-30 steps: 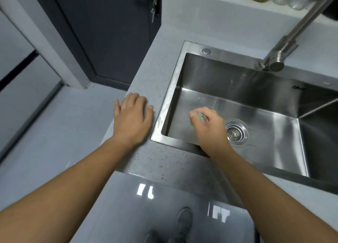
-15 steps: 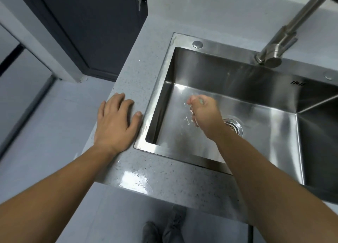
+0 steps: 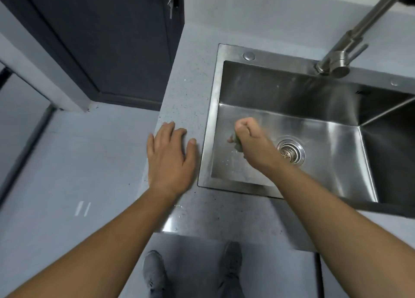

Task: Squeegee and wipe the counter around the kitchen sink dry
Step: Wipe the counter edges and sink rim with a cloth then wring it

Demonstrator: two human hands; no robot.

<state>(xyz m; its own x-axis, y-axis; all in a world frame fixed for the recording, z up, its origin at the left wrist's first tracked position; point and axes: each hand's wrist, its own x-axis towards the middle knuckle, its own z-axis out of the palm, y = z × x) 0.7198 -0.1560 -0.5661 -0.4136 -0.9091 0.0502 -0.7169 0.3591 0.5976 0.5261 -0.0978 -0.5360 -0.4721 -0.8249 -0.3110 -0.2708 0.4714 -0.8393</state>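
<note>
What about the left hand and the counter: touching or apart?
Touching. The head view shows the left hand lying flat on the counter beside the sink.

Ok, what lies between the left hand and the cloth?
Head view: a narrow strip of speckled counter, then the rim and inner wall of the sink. The left hand lies flat on the counter; the right hand grips the cloth.

A dull green cloth (image 3: 237,143) is peeking from the grip of the right hand (image 3: 251,140). Around the grip the sink (image 3: 325,109) is gleaming brushed silver, as is the strainer (image 3: 290,152) just right of it. Left of the grip, the counter (image 3: 188,91) is showing pale grey with fine dark speckles; farther left, the door (image 3: 112,39) is showing dark charcoal.
</note>
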